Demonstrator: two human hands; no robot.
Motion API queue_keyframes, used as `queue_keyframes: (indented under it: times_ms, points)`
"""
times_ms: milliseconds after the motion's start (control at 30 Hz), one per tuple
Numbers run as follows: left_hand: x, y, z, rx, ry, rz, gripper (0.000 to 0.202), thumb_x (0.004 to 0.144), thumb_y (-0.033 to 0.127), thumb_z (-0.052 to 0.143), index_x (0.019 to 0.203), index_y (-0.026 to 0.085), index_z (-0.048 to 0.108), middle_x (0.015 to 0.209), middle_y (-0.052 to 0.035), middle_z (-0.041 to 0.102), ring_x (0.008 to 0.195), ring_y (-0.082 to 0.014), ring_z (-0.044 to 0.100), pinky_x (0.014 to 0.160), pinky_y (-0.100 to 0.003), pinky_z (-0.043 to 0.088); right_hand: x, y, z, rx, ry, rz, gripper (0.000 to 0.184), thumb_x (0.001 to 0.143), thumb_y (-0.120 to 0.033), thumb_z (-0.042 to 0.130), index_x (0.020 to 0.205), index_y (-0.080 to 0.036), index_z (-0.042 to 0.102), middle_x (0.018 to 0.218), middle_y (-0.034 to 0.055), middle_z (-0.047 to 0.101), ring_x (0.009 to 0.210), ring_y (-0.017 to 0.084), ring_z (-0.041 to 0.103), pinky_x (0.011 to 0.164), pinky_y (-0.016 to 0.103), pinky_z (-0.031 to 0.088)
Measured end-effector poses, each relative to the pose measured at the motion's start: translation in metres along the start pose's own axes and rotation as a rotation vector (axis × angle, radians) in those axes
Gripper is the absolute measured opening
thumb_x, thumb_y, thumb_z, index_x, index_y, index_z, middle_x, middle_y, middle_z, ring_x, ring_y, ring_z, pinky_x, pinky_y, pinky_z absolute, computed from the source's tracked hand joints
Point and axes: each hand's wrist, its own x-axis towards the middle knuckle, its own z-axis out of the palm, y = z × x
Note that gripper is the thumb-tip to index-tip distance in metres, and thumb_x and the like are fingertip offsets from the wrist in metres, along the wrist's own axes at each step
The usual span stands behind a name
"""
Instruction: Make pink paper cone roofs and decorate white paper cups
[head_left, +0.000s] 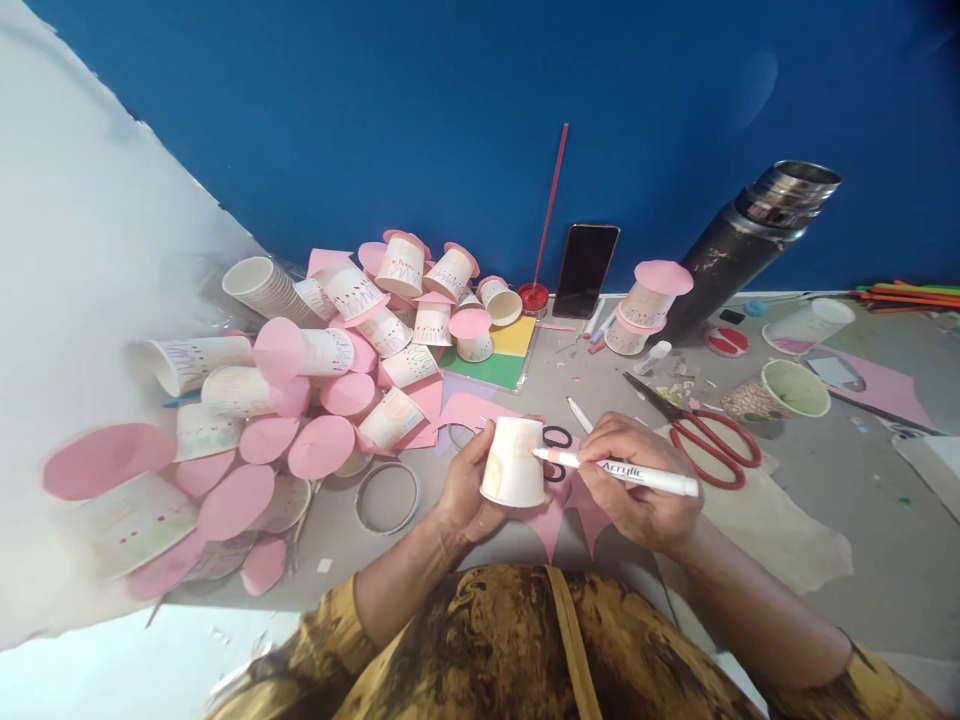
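Observation:
My left hand is closed around a white paper cup, held upside down with its wide rim at the bottom. Pale orange marks show faintly on the cup's side. In my right hand is a white acrylic marker, its tip pointing left and at the cup's wall; whether it touches is hard to tell. Behind the cup, black scissor handles show in part. Pink paper scraps lie beneath my hands.
Decorated cups with pink paper discs crowd the left. Stacked plain cups lean behind them. A tape roll lies left of my hands. Red-handled scissors, a black flask, a phone and a patterned cup are behind and right.

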Motion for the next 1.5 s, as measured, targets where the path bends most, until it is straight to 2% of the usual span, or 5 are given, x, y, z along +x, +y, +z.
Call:
queue_keyframes:
  times_ms: [433, 733, 933, 1300, 1500]
  points:
    - [-0.001, 0.002, 0.006, -0.012, 0.048, -0.007, 0.050, 0.102, 0.046, 0.043, 0.118, 0.008, 0.071, 0.091, -0.0140, 0.076, 0.074, -0.0265, 0.073, 0.068, -0.041, 0.060, -0.002, 0.001, -0.001, 0.022, -0.028, 0.017, 0.012, 0.087, -0.011, 0.061, 0.087, -0.022, 0.064, 0.068, 0.0022, 0.066, 0.060, 0.017, 0.061, 0.056, 0.032, 0.050]
    - [0.003, 0.001, 0.001, 0.011, 0.084, 0.078, 0.043, 0.092, 0.041, 0.062, 0.115, 0.005, 0.070, 0.102, -0.0179, 0.077, 0.087, -0.0290, 0.075, 0.089, -0.044, 0.057, -0.014, 0.010, -0.002, 0.056, 0.270, 0.323, 0.009, 0.089, -0.018, 0.069, 0.098, -0.021, 0.070, 0.078, 0.0023, 0.071, 0.058, 0.015, 0.063, 0.050, 0.026, 0.049]
    - [0.003, 0.000, -0.003, 0.031, 0.099, 0.155, 0.041, 0.082, 0.033, 0.075, 0.114, 0.010, 0.067, 0.105, -0.0167, 0.077, 0.103, -0.0362, 0.073, 0.099, -0.055, 0.053, -0.013, 0.015, -0.002, 0.154, 0.228, 0.431, 0.007, 0.097, -0.025, 0.064, 0.102, -0.022, 0.069, 0.070, -0.0004, 0.072, 0.053, 0.012, 0.061, 0.049, 0.023, 0.049]
    - [0.005, 0.003, 0.001, 0.015, 0.029, 0.475, 0.075, 0.071, 0.032, 0.090, 0.139, 0.025, 0.060, 0.127, -0.0072, 0.072, 0.123, -0.0232, 0.063, 0.112, -0.034, 0.042, -0.027, 0.024, 0.011, 0.109, 0.064, 0.570, 0.018, 0.092, -0.034, 0.071, 0.105, -0.022, 0.066, 0.082, 0.0031, 0.075, 0.065, 0.015, 0.068, 0.060, 0.026, 0.055]
    - [0.000, -0.006, 0.003, 0.205, -0.018, 0.428, 0.077, 0.068, 0.033, 0.093, 0.139, 0.028, 0.063, 0.125, -0.0057, 0.072, 0.115, -0.0230, 0.064, 0.099, -0.031, 0.046, -0.025, 0.025, 0.010, 0.125, 0.251, 0.603, 0.018, 0.086, -0.032, 0.078, 0.098, -0.023, 0.068, 0.081, 0.0007, 0.071, 0.064, 0.013, 0.064, 0.057, 0.023, 0.052]
